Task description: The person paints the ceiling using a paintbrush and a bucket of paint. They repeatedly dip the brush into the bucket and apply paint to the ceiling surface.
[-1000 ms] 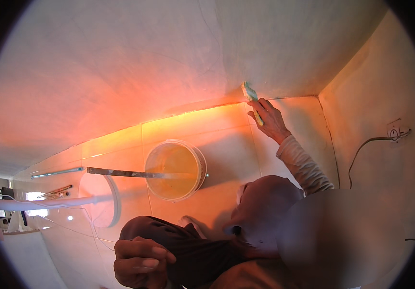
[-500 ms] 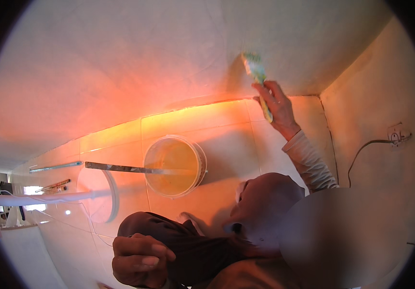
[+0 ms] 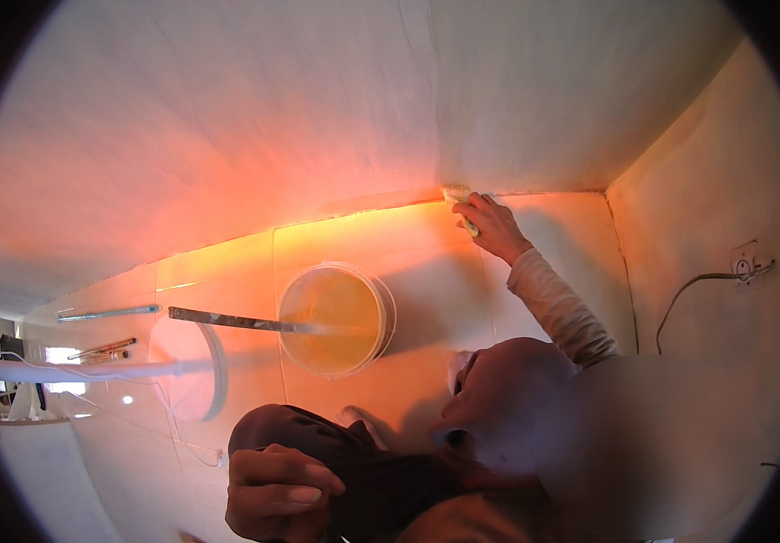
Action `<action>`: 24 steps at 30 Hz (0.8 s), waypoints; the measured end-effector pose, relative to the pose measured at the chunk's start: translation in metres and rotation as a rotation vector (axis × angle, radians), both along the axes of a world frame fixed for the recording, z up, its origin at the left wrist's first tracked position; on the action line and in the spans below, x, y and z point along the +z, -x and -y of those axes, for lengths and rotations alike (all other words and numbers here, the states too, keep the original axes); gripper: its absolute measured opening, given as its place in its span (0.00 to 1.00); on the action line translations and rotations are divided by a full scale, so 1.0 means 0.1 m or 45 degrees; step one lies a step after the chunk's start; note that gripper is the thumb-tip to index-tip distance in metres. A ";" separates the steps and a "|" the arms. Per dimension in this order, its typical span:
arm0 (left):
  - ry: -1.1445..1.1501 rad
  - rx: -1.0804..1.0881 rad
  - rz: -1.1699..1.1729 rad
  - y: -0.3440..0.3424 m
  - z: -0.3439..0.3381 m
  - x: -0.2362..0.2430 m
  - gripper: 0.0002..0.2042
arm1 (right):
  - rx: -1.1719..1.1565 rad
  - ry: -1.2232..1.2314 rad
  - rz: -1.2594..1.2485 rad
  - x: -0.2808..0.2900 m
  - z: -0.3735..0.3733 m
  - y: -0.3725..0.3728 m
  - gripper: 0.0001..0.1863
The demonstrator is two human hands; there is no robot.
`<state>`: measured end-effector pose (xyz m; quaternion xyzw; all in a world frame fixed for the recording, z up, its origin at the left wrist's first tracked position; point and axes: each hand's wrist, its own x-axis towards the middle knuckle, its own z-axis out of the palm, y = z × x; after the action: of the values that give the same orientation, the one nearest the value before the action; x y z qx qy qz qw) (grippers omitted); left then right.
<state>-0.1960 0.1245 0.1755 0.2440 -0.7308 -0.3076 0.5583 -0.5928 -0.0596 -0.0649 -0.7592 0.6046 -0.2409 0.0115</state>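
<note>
My right hand is closed around a paintbrush with a pale yellow-green handle. The bristles touch the grey-white wall at its bottom edge, where it meets the tiled floor. At the lower left my left hand hovers by my knee, fingers curled in, with nothing showing in them. Between my arms and the wall stands a translucent white bucket holding yellowish liquid. A long flat stick stands in it, leaning out over the rim toward the left.
Left of the bucket is a round white disc-like lid, crossed by a pale pole. Farther left lie a light-blue rod and thin brushes. A cable hangs from a wall socket at right.
My right hand has brought the paintbrush down from higher on the wall to the seam with the floor, slightly left. The left hand stays curled near my knee.
</note>
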 end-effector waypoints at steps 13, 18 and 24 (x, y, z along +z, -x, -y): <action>-0.003 0.043 0.015 0.01 0.05 0.01 0.15 | 0.026 0.307 -0.230 2.28 -0.31 -0.03 0.13; -0.007 0.086 0.052 -0.02 0.03 0.00 0.13 | 0.109 0.475 -0.229 3.14 -0.37 0.00 0.12; -0.154 0.047 -0.092 0.03 -0.01 0.02 0.11 | 0.119 0.451 -0.192 4.12 -0.29 0.11 0.15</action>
<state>-0.1990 0.1251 0.1779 0.2795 -0.6857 -0.3494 0.5741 -0.6041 -0.0302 0.3473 -0.7925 0.5158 -0.2852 -0.1566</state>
